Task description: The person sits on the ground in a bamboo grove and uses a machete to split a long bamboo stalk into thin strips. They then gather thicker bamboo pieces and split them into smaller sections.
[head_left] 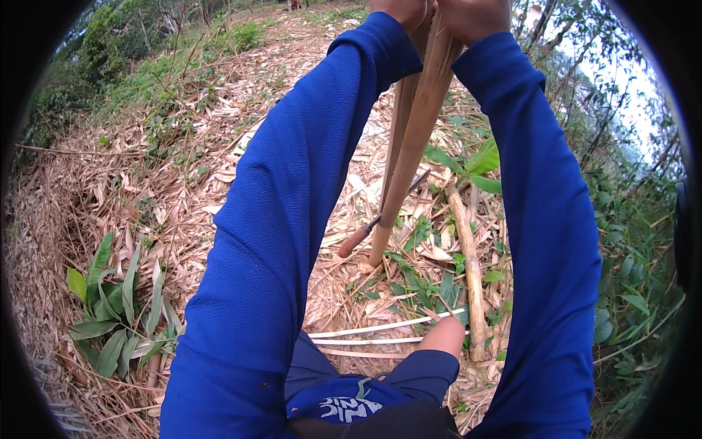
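A bamboo pole (pixel 417 132) stands nearly upright before me, split lengthwise into two parts that spread toward the top. My left hand (pixel 402 9) and my right hand (pixel 479 16) are at its upper end, both closed on the bamboo. The frame's top edge cuts them off and most fingers are hidden. Low on the pole, a knife with a wooden handle (pixel 355 241) lies across the split. Its dark blade (pixel 420 181) shows on the right side of the pole. Both arms are stretched forward in blue sleeves.
Dry bamboo leaves (pixel 197 205) cover the ground. A thin cut pole (pixel 468 271) lies right of the bamboo. Pale strips (pixel 373 342) lie by my bare knee (pixel 444 336). Leafy plants (pixel 117 314) grow at left, a broad-leaved seedling (pixel 479 164) behind the bamboo, and brush (pixel 629 278) at right.
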Tool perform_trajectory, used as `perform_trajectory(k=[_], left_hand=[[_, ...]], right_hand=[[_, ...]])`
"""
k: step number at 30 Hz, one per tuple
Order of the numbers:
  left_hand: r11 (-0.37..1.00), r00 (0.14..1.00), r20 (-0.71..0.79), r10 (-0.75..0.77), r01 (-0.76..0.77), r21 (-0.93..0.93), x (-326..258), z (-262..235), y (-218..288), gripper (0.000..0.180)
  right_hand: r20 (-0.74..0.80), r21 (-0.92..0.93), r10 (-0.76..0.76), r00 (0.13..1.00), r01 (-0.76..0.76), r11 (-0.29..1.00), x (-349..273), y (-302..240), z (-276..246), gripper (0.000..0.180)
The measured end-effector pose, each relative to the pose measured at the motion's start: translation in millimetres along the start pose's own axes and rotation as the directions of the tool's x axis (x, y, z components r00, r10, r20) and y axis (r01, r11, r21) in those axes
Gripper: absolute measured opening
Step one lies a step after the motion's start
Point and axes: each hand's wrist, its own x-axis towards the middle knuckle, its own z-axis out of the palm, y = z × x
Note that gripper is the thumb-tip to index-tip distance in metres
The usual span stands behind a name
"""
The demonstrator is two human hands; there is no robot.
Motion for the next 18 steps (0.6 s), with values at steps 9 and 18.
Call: perform_trajectory(k=[9, 18], left_hand=[[0.993, 0.993, -0.007, -0.121, 0.121, 0.006, 2.5, 2.1, -15.1, 0.026], [0.967, 1.0, -0.003, -0.007, 0.006, -0.255, 14.6, -15.3, -25.4, 0.023]], right_hand=[[-0.042, 0.006, 0.033, 0.999, -0.033, 0.999, -0.4, 8.1, 7.3, 0.036], [-0.015, -0.03, -0.039, 0.999, 0.039, 0.999, -2.0, -25.5, 21.4, 0.03]])
